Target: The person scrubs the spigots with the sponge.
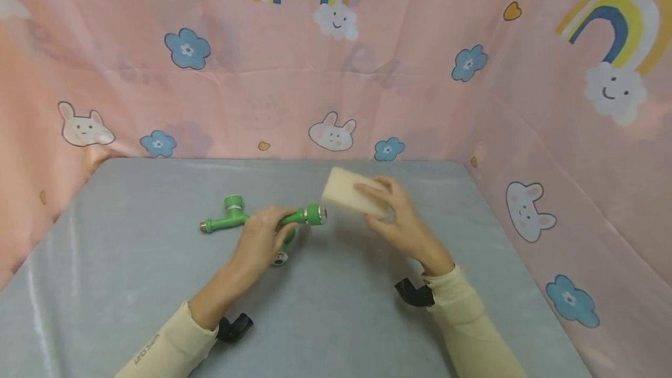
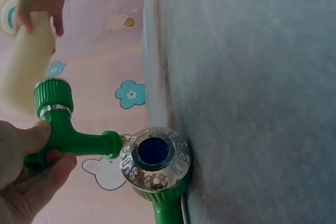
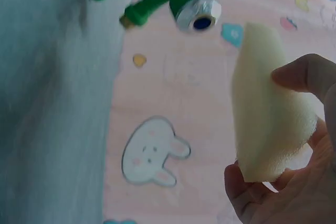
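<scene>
My left hand (image 1: 257, 241) grips a green pipe-like fitting (image 1: 313, 214) with a silver-rimmed end, held above the grey table. In the left wrist view, thumb and fingers pinch the fitting's green body (image 2: 60, 135). My right hand (image 1: 404, 223) holds a cream sponge block (image 1: 349, 191) between thumb and fingers, just right of the fitting's end and apart from it. Another green fitting (image 1: 226, 222) lies on the table left of my left hand, partly hidden by it. A silver ring with a dark opening (image 2: 156, 156) shows on a green piece in the left wrist view.
A grey cloth-covered table (image 1: 336, 319) reaches back to a pink curtain (image 1: 236, 92) printed with rainbows, rabbits and flowers. The curtain also runs along the right and left sides. Black curved pieces (image 1: 236, 328) stick out by both sleeves.
</scene>
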A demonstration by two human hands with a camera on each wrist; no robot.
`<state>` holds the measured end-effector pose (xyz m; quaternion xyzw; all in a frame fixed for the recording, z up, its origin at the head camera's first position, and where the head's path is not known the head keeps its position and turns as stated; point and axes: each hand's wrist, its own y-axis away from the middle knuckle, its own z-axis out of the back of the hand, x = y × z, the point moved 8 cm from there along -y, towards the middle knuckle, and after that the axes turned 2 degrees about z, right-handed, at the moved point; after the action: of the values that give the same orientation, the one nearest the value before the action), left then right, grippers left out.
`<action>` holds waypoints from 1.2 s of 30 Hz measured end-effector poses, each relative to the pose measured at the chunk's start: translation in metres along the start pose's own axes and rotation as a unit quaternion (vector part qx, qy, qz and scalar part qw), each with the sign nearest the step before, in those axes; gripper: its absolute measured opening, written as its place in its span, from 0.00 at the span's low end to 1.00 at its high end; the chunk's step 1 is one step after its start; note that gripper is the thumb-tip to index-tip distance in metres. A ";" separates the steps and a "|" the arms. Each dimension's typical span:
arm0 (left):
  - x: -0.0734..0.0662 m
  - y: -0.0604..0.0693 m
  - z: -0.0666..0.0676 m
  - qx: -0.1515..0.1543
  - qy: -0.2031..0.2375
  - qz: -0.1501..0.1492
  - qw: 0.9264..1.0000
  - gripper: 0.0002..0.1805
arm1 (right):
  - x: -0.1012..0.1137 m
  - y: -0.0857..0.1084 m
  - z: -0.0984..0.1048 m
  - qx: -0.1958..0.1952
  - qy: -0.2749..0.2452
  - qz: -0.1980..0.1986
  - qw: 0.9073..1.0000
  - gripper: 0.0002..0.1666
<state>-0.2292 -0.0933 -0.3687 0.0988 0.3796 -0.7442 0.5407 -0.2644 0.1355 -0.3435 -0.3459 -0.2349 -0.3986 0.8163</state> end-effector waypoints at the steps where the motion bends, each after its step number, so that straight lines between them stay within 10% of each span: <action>1: -0.002 0.001 -0.001 -0.001 -0.009 -0.014 1.000 0.12 | 0.004 0.000 -0.004 0.006 -0.002 0.010 1.000 0.34; 5: -0.010 0.004 -0.002 -0.008 -0.023 -0.057 0.998 0.11 | 0.011 0.000 -0.025 0.050 -0.014 0.027 0.998 0.34; 12: -0.009 0.002 0.005 -0.034 0.016 -0.081 0.996 0.14 | -0.017 0.006 -0.019 0.118 -0.028 -0.065 0.991 0.32; 17: -0.006 0.001 0.008 -0.029 0.036 -0.079 0.996 0.14 | -0.024 0.008 0.001 0.097 -0.033 -0.072 0.992 0.31; 23: -0.009 0.000 0.009 -0.035 0.017 -0.093 0.995 0.14 | 0.009 0.004 -0.005 0.057 -0.047 0.008 0.997 0.33; 30: 0.004 -0.001 0.004 0.003 0.114 -0.012 0.993 0.09 | 0.009 0.008 -0.016 0.089 -0.018 0.028 0.995 0.34; 36: 0.018 -0.003 -0.003 0.031 0.222 0.068 0.972 0.16 | 0.000 0.008 -0.005 0.069 0.004 0.007 0.998 0.34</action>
<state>-0.2399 -0.1038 -0.3797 0.3039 0.4596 -0.6764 0.4888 -0.2573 0.1352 -0.3492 -0.2887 -0.2559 -0.3772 0.8419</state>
